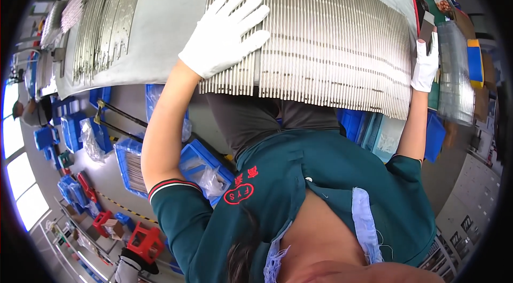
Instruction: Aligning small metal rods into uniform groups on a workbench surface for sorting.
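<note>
Thin metal rods [331,42] lie side by side in a wide row across the pale-covered table [165,26]. A narrow gap splits off a smaller group of rods [227,82] at the row's left. My left hand [227,34], in a white glove, rests flat on that smaller group with its fingers spread, the tips near the gap. At the row's right end is my right hand [426,66], also gloved in white. Its thumb and fingers close on a small grey flat block [426,28], whose kind I cannot make out.
More metal rods [107,21] lie in loose bundles on the table's left. A red-edged dark object [421,8] and clear plastic trays [457,74] sit at the right. Blue crates [206,168] stand on the floor below. Another person [35,112] is at the far left.
</note>
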Demonstrator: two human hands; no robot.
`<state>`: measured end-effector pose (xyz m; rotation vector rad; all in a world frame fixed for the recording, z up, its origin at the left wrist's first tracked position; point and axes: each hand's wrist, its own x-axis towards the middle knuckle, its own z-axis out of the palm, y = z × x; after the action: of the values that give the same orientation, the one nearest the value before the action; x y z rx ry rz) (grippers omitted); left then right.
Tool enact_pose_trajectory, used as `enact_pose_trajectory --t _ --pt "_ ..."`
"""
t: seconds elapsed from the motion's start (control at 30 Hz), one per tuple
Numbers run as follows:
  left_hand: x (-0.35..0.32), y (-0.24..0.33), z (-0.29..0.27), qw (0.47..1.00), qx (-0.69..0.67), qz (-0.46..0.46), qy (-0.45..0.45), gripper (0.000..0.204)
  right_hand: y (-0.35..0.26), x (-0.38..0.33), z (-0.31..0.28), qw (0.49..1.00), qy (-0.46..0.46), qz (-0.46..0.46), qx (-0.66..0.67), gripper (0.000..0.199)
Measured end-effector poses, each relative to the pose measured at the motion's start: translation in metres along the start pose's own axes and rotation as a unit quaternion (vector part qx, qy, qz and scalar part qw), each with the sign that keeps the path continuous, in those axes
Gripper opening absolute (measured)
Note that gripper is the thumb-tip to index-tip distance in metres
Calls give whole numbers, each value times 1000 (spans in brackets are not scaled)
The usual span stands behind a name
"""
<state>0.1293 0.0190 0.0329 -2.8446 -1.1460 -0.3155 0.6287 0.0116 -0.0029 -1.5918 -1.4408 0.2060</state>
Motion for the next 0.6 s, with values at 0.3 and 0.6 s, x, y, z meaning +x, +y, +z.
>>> enact_pose_trajectory --t 0.3,0.6 --pt "-43 -41 -5 995 70 37 66 31 -20 -3 -1 1000 4 7 11 69" --pt "-9 1 -22 994 -2 -111 -10 51 -16 -6 0 1000 6 -8 23 66"
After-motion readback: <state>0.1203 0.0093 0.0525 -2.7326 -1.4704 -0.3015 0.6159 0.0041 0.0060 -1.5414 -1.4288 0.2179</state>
